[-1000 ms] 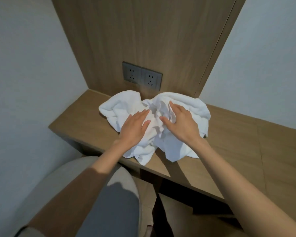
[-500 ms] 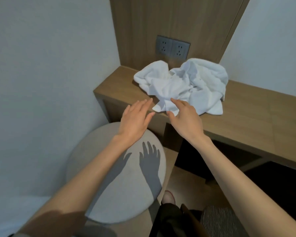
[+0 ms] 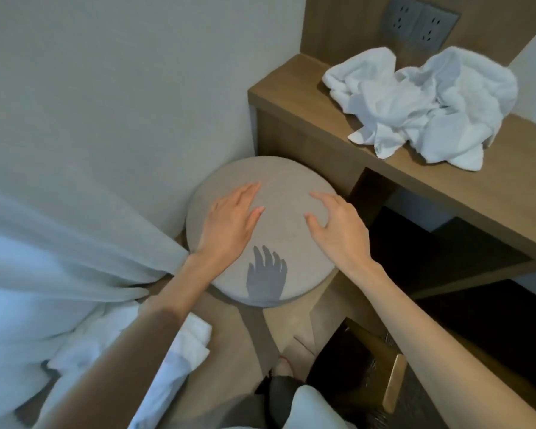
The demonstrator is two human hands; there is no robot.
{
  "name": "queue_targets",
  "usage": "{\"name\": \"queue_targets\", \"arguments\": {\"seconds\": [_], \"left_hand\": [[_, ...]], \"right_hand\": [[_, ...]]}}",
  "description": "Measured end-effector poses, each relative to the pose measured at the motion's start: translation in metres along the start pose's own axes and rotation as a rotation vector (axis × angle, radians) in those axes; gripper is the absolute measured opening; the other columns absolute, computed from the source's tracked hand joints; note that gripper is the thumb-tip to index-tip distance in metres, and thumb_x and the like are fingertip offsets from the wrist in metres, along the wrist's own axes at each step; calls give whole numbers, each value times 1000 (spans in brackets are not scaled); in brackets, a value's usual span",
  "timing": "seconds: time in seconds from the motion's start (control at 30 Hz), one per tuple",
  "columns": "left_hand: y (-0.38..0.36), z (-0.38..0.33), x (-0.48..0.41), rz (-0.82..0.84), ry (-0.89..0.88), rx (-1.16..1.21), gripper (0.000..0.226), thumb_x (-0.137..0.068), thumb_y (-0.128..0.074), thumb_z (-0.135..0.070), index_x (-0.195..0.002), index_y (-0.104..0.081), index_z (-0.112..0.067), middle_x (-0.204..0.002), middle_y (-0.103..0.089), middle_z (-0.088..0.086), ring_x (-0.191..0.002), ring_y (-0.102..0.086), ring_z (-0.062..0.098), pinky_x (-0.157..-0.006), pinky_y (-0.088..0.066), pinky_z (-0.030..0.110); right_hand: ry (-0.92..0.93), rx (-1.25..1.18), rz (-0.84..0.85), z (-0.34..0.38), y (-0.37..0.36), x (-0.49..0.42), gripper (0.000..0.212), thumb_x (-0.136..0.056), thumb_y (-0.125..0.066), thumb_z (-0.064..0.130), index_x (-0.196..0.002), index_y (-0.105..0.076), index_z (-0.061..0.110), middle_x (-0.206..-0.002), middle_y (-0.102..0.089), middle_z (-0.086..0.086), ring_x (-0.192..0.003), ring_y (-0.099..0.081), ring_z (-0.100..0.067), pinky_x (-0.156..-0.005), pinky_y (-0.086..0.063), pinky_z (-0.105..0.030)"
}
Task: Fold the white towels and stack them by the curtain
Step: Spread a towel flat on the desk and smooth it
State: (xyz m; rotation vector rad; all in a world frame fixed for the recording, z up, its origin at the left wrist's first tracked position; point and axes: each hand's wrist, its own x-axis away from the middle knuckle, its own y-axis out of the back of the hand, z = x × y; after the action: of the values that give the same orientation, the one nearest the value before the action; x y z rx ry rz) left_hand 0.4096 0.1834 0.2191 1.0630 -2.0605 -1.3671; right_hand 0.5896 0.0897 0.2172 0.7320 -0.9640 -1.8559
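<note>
Towels (image 3: pixel 427 100) crumpled, at desk (image 3: pixel 291 94) front edge

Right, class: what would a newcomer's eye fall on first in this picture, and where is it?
Two open hands, the left hand and the right hand, are spread above a round grey stool in the middle. Next, a crumpled white towel lies unfolded on the wooden desk at upper right. A pale curtain hangs at the left edge.
</note>
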Motion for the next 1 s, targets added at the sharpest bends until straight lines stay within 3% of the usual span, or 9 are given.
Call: {"name": "queue_targets", "arguments": {"seconds": [0.2,0.47,0.57,0.8,1.0], "left_hand": [[-7,28,78,-46,221,8,44,-99,-46,-28,-140,-44,-11,-137,-51,12,-121,-51,32,-103,-38,43],[-35,79,205,-5,571,72,47,-99,-44,-23,-146,-36,-22,-148,-39,1,-134,-38,23,-108,-28,36],[-44,111,250,21,657,69,47,-99,-44,-23,-146,-36,-21,-149,-39,2,-132,-39,24,-106,-32,36],[-67,201,344,68,845,135,50,-100,-44,-23,-148,-31,-18,-149,-37,6,-128,-43,28,-99,-40,40],[-113,274,399,91,984,258,55,-99,-46,-22,-149,-26,-16,-150,-33,10,-133,-37,28,-102,-38,41]], "right_hand": [[106,-51,191,18,-42,35,44,-93,-55,34,-135,-50,23,-134,-55,2,-121,-51,-17,-99,-45,-35],[193,-31,410,57,-109,99,39,-95,-52,32,-133,-51,24,-132,-54,3,-119,-50,-19,-92,-47,-36],[223,-47,483,80,-142,127,38,-95,-53,32,-132,-51,23,-130,-56,3,-118,-51,-19,-93,-47,-36],[268,-69,632,138,-251,182,36,-95,-52,24,-131,-52,20,-133,-52,0,-121,-49,-18,-94,-44,-33],[262,-78,729,171,-361,209,38,-95,-52,18,-132,-52,19,-137,-50,-1,-124,-46,-20,-98,-39,-31]]}}
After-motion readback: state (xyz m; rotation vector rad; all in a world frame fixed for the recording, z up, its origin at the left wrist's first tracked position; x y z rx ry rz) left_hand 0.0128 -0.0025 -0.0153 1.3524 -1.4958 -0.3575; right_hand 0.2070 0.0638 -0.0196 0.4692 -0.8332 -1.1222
